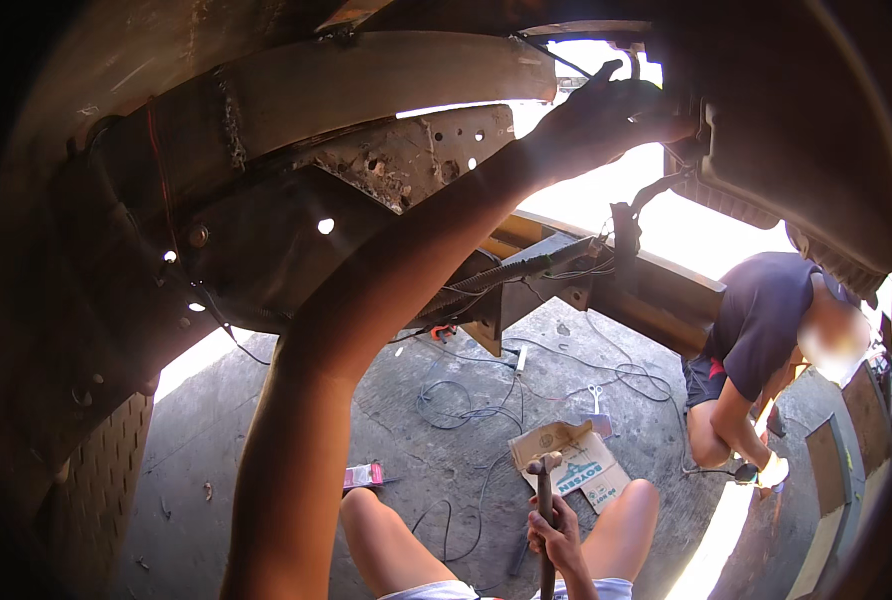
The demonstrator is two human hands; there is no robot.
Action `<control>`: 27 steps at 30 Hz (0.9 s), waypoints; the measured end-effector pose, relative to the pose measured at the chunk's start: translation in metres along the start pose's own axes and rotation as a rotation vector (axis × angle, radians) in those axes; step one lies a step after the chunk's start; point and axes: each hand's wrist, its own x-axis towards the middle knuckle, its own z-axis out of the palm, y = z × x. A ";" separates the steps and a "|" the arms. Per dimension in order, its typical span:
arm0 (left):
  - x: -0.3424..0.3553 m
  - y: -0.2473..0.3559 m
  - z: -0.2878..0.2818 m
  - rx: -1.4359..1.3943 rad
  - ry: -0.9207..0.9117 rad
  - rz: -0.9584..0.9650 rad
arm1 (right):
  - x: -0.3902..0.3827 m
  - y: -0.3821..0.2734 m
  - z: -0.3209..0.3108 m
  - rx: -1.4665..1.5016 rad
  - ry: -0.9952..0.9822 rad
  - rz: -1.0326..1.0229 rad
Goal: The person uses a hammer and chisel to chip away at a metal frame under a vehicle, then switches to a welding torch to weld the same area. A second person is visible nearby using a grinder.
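Observation:
My left hand (606, 115) is raised high to the vehicle's underside. Its fingers are closed on the edge of a dark metal part (726, 150), and it shows dark against the bright gap behind. My left forearm runs up from the lower left across the picture. Low in the middle, between my bare knees, my right hand (558, 540) grips the handle of a hammer (544, 470). The hammer stands upright with its head at the top, just in front of a cardboard box (576, 462).
A rusty curved wheel arch (266, 110) and a frame beam (656, 300) hang overhead. Loose cables (466, 405), pliers (596, 395) and a pink object (364, 476) lie on the concrete floor. Another person in a dark shirt (761, 320) crouches at the right.

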 end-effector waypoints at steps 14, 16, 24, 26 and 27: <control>-0.004 -0.009 -0.006 -0.035 0.202 -0.062 | 0.008 -0.035 0.014 -0.038 0.080 -0.275; -0.003 -0.010 -0.007 -0.067 0.198 -0.072 | 0.012 -0.044 0.017 -0.041 0.087 -0.414; 0.000 -0.015 -0.006 -0.108 0.260 -0.096 | 0.041 -0.102 0.033 -0.153 0.287 -0.878; 0.001 -0.015 -0.006 -0.082 0.263 -0.083 | 0.044 -0.118 0.039 -0.187 0.359 -0.953; 0.000 -0.014 -0.006 -0.094 0.253 -0.102 | 0.045 -0.126 0.042 -0.190 0.369 -0.986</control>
